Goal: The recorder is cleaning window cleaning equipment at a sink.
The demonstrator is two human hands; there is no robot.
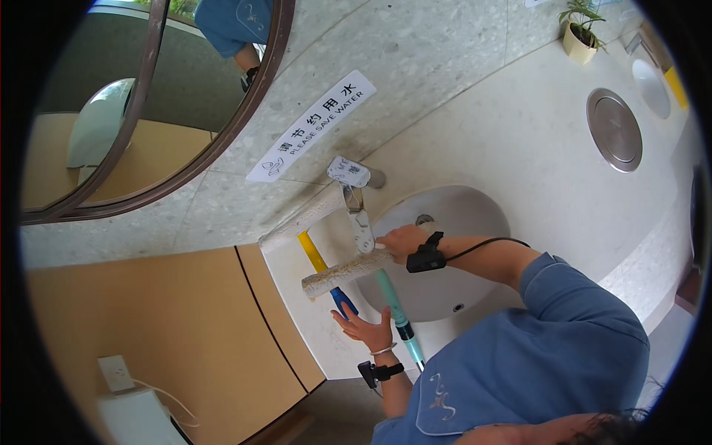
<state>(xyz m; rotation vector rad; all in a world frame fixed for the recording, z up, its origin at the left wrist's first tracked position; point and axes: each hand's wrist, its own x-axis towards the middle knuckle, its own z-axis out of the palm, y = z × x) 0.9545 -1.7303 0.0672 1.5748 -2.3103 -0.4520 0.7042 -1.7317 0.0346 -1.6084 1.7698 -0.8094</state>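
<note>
A window washer with a worn, dirty white fleece sleeve [345, 275] lies across the left side of the oval washbasin [484, 214], near the tap [362, 229]. My right hand [409, 243] is closed around the sleeve's end beside the tap; its fingertips are partly hidden. From the sleeve a teal pole [397, 306] runs down towards my body. My left hand [370, 332] has its fingers spread, between that pole and the blue grip [344, 302] of a second washer. This one's yellow shaft [312, 253] leads to a white fleece bar [303, 219] against the wall.
A dispenser-like fixture [353, 172] with a label stands behind the tap. On the counter [534, 144] are a round metal lid [614, 130] and a potted plant [581, 41]. A framed mirror [222, 150] hangs at upper left. A tan panel [167, 322] borders the counter's left end.
</note>
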